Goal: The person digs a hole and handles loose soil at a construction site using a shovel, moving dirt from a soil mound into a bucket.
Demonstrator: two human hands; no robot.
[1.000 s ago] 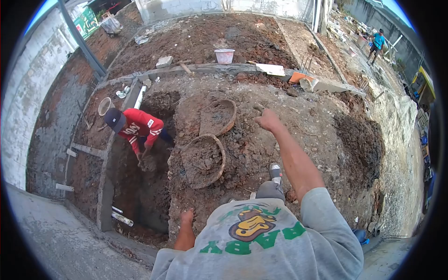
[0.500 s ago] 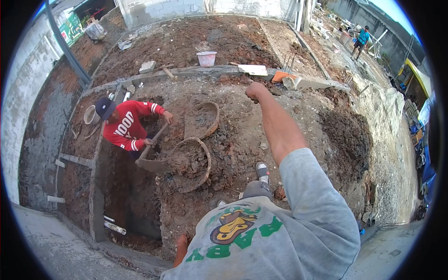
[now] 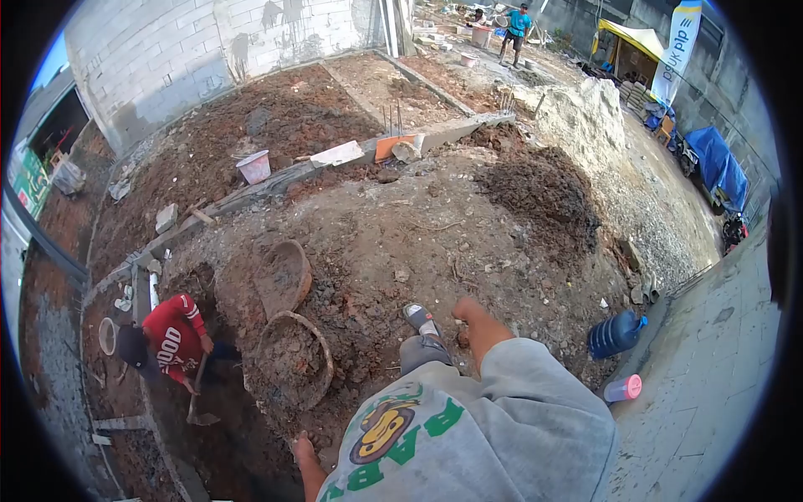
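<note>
Low in the middle, my left hand (image 3: 304, 447) hangs beside the pit edge, below a round basket (image 3: 320, 368) filled with dark soil. Its fingers are too small to make out. My right hand (image 3: 462, 309) is lowered near my right shoe (image 3: 421, 319), over bare ground; its fingers are mostly hidden. A second basket (image 3: 302, 289) with some soil inside lies just above the first, their rims close together. To the left, a person in a red shirt (image 3: 173, 336) stands in the trench and holds a hoe (image 3: 197, 407) with its blade down.
A concrete beam (image 3: 280, 189) crosses behind, with a pink bucket (image 3: 254, 167) by it. A dark soil pile (image 3: 544, 194) rises at the right. A blue water jug (image 3: 617, 334) and a pink-lidded container (image 3: 623, 388) stand by the right wall. Another person (image 3: 516, 35) is far off.
My right arm has dropped from stretched out ahead to near my leg. The view has turned right. The co-worker's hoe has moved from the full basket down into the trench.
</note>
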